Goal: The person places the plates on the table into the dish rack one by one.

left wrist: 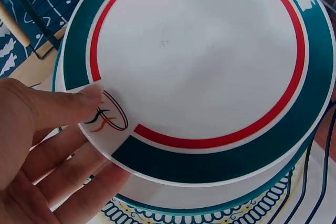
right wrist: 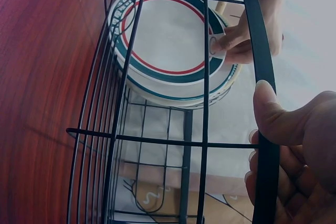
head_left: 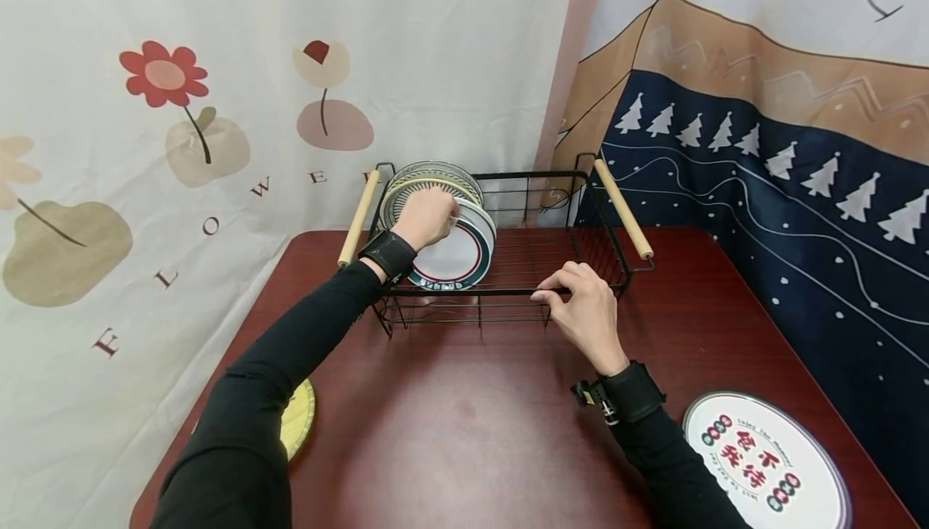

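Note:
A white plate (left wrist: 199, 61) with a green rim band and a red ring stands in the left part of the black wire dish rack (head_left: 533, 177). My left hand (head_left: 427, 218) pinches its upper edge, thumb on the front face and fingers behind, as the left wrist view shows. Behind it are more plates, one with a patterned rim (left wrist: 231, 216). My right hand (head_left: 581, 307) grips the rack's front top bar (right wrist: 266, 177), thumb on one side and fingers curled round the other.
Wooden handles (head_left: 622, 208) sit at both rack ends. On the table (head_left: 457, 416), a white oval plate (head_left: 762, 464) with red characters lies at the front right, and a yellow round item (head_left: 298, 420) is partly hidden by the left sleeve. Printed curtains (head_left: 450, 53) hang behind.

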Demonstrator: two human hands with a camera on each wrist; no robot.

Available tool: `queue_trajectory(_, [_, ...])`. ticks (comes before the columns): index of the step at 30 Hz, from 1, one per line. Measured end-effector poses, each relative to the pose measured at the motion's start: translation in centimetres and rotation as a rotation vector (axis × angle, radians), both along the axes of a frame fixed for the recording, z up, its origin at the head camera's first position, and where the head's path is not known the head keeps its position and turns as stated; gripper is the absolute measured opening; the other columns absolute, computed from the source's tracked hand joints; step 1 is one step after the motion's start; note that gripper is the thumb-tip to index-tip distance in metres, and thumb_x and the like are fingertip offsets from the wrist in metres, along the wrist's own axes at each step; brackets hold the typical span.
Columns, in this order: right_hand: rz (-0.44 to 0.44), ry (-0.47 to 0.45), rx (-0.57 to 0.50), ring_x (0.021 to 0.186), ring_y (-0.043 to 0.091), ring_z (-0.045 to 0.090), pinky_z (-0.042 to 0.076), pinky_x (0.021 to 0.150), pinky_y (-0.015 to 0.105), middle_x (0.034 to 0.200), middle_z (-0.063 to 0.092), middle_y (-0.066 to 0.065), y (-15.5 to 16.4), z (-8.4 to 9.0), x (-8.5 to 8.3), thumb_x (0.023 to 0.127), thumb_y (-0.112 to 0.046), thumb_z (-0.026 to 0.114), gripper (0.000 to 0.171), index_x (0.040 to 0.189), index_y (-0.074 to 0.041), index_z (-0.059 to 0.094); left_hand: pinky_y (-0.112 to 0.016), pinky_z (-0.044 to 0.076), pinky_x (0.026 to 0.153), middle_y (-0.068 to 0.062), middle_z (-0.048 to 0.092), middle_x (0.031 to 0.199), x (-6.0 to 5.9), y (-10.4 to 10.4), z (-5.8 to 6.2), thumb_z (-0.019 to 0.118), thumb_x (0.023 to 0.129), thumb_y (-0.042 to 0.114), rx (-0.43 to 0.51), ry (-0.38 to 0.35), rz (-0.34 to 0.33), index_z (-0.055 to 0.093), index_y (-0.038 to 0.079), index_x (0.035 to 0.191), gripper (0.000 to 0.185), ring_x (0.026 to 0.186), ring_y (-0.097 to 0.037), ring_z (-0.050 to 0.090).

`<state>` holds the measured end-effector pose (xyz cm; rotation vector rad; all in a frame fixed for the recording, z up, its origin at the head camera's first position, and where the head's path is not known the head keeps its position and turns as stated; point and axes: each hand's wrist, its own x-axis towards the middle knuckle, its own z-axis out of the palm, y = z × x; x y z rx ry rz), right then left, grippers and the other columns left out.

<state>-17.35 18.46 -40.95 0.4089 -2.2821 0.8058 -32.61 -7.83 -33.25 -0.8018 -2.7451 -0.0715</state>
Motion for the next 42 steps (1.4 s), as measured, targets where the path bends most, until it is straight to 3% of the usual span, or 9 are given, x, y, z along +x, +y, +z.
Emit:
queue_trajectory(9, [0.005,0.009,0.007,0.069,0.016,0.052,0.039,0.058,0.032,0.078,0.064,-0.002,0.0,-0.1,0.1,0.076,-0.021,0.090,0.014,0.082,-0.016,0.078,-0.036,0.058,0.068,-0.004,0.080,0.108,0.7,-0.5,0.4,0.072,0.091,0.017,0.044,-0.051,-0.003,0.079,0.016,0.117,0.027,0.087,-0.021,0.074])
queue_trajectory(14, [0.008,0.011,0.005,0.069,0.018,0.052,0.038,0.059,0.031,0.078,0.063,-0.001,0.0,-0.2,0.1,0.075,-0.018,0.090,0.014,0.082,-0.016,0.078,-0.041,0.060,0.078,-0.006,0.080,0.107,1.0,-1.0,1.2,0.075,0.091,0.025,0.143,-0.072,-0.008,0.078,0.016,0.118,0.028,0.094,-0.023,0.075])
queue_trajectory(21, [0.005,0.017,-0.009,0.069,0.020,0.055,0.039,0.057,0.032,0.077,0.064,-0.002,-0.1,-0.2,0.0,0.073,-0.018,0.092,0.016,0.081,-0.015,0.078,-0.043,0.057,0.084,-0.006,0.079,0.111,1.6,-2.1,2.5,0.078,0.089,0.040,0.230,-0.087,0.040,0.077,0.020,0.122,0.039,0.099,-0.023,0.073])
queue_trajectory(30, [-0.001,0.009,-0.001,0.070,0.018,0.055,0.041,0.058,0.033,0.077,0.065,-0.002,0.0,-0.1,0.0,0.075,-0.022,0.091,0.016,0.081,-0.015,0.078,-0.048,0.053,0.098,-0.009,0.074,0.126,2.5,-4.1,3.4,0.079,0.087,0.045,0.373,-0.095,0.006,0.071,0.018,0.132,0.053,0.116,-0.030,0.070])
queue_trajectory(33, [-0.004,0.006,-0.004,0.070,0.019,0.055,0.040,0.058,0.033,0.077,0.065,-0.002,0.0,-0.2,-0.1,0.074,-0.020,0.091,0.015,0.081,-0.015,0.078,-0.048,0.052,0.101,-0.010,0.073,0.128,3.1,-4.5,3.6,0.079,0.086,0.048,0.377,-0.065,-0.003,0.069,0.018,0.134,0.057,0.118,-0.030,0.069])
queue_trajectory(37, [-0.005,0.006,-0.006,0.070,0.017,0.054,0.040,0.058,0.033,0.076,0.065,-0.002,0.0,-0.2,-0.1,0.074,-0.020,0.091,0.015,0.081,-0.015,0.079,-0.053,0.036,0.116,-0.007,0.070,0.134,4.4,-4.7,3.9,0.079,0.084,0.053,0.365,-0.035,0.006,0.066,0.021,0.138,0.064,0.126,-0.028,0.064])
queue_trajectory(40, [-0.005,0.006,-0.002,0.069,0.014,0.052,0.040,0.059,0.033,0.076,0.064,-0.002,-0.1,-0.1,0.0,0.075,-0.022,0.091,0.015,0.081,-0.016,0.078,-0.056,0.025,0.122,-0.005,0.065,0.142,5.5,-4.7,4.1,0.078,0.084,0.055,0.370,-0.062,-0.004,0.062,0.024,0.142,0.068,0.136,-0.028,0.057])
queue_trajectory(42, [-0.004,0.009,0.001,0.069,0.014,0.051,0.040,0.059,0.033,0.076,0.064,-0.002,-0.1,-0.1,0.0,0.075,-0.022,0.091,0.015,0.081,-0.016,0.078,-0.052,0.028,0.123,-0.005,0.062,0.146,6.2,-4.7,4.0,0.078,0.085,0.054,0.390,-0.095,-0.018,0.059,0.023,0.145,0.070,0.140,-0.028,0.053])
